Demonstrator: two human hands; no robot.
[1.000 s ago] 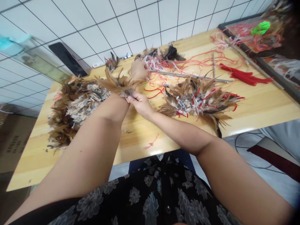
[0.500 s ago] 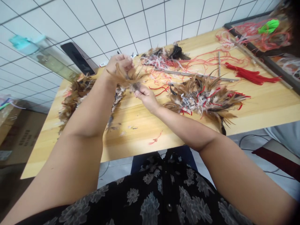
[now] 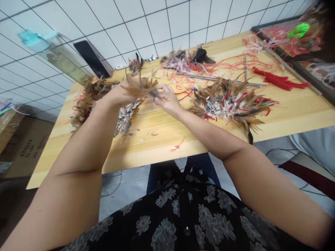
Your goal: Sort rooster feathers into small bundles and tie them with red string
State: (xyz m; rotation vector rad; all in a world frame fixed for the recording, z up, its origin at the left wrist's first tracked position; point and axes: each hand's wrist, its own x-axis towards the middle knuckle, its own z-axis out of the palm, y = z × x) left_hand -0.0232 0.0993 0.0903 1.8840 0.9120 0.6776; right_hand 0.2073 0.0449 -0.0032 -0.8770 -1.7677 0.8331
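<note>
A bunch of brown feathers [image 3: 140, 87] is held above the table, its tips fanning left and its dark base at the right. My right hand [image 3: 169, 101] is closed on that base, thumb and fingers pinched together. Behind the bunch is my left hand [image 3: 126, 86]; the feathers cover its fingers, so I cannot tell whether they grip anything. Under my left forearm lies a pile of brown feather bunches [image 3: 92, 92]. Right of my right hand spreads another pile of feather bunches [image 3: 225, 104], tied with red and white strings.
On the wooden table [image 3: 159, 139] lie grey rods [image 3: 206, 77], a red string bundle [image 3: 281, 79] and a dark feather pile [image 3: 185, 61]. A bottle [image 3: 56, 57] and a phone [image 3: 91, 59] lean by the tiled wall. A dark-framed tray [image 3: 290, 55] holds tangled strings.
My left hand has come down from above the bunch to behind it. The feathers stay in my right hand. A small dark feather tuft by the wall, hidden before, now shows.
</note>
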